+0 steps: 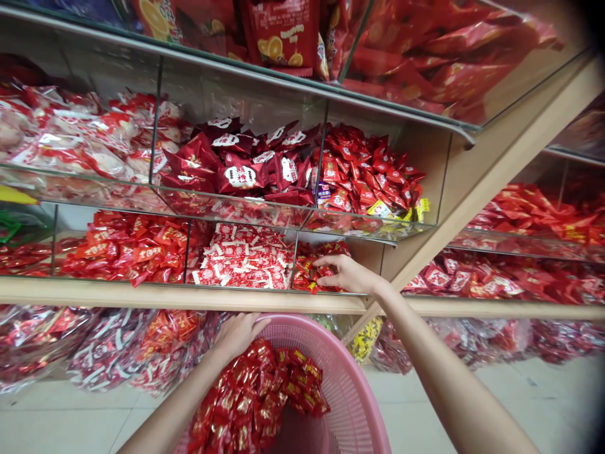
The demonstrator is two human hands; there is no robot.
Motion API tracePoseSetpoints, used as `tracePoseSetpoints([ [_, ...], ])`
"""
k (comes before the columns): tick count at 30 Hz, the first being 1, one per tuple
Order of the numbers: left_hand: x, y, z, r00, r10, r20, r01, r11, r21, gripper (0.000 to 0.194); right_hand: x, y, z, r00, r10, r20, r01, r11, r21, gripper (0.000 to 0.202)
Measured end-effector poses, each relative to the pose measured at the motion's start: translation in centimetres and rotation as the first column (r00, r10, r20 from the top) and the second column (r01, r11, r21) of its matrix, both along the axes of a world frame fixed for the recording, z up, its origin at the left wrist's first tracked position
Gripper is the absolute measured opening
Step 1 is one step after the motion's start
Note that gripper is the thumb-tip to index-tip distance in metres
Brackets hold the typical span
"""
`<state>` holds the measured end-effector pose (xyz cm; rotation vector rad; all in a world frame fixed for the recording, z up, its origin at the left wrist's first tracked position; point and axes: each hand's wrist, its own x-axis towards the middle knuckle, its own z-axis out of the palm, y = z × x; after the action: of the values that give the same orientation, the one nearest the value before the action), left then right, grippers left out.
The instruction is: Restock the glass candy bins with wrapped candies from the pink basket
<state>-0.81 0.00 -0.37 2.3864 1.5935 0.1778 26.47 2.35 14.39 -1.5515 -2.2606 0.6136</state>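
Observation:
A pink plastic basket (362, 384) stands below the shelves, partly filled with red and gold wrapped candies (246, 394). My left hand (240, 333) is closed on the basket's far rim, its thumb lying along the edge. My right hand (343, 273) reaches into the small lower shelf bin at the right, over red and yellow wrapped candies (307, 268). Its fingers are apart above them, and nothing shows between them. Just left of that bin, red and white wrapped candies (246, 258) fill another compartment.
Glass dividers split the shelves, where maroon packets (241, 176) and small red packets (363, 170) lie higher up. A slanting wooden panel (496, 164) stands right of the bins. Bagged candies (113, 347) sit on the floor beneath the wooden shelf edge (142, 295).

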Motion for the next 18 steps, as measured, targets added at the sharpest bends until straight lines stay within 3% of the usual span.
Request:
tracePoseSetpoints([
  [8, 0.0, 0.0, -0.1, 1.000, 0.012, -0.003, -0.012, 1.000, 0.001, 0.052, 0.5, 0.2, -2.3, 0.983, 0.064, -0.174, -0.077, 0.995, -0.068, 0.048],
  [18, 0.2, 0.0, 0.3, 1.000, 0.022, 0.002, -0.022, 0.999, -0.025, 0.050, -0.1, 0.0, -1.5, 0.968, 0.083, -0.237, -0.084, 0.996, 0.003, 0.044],
])
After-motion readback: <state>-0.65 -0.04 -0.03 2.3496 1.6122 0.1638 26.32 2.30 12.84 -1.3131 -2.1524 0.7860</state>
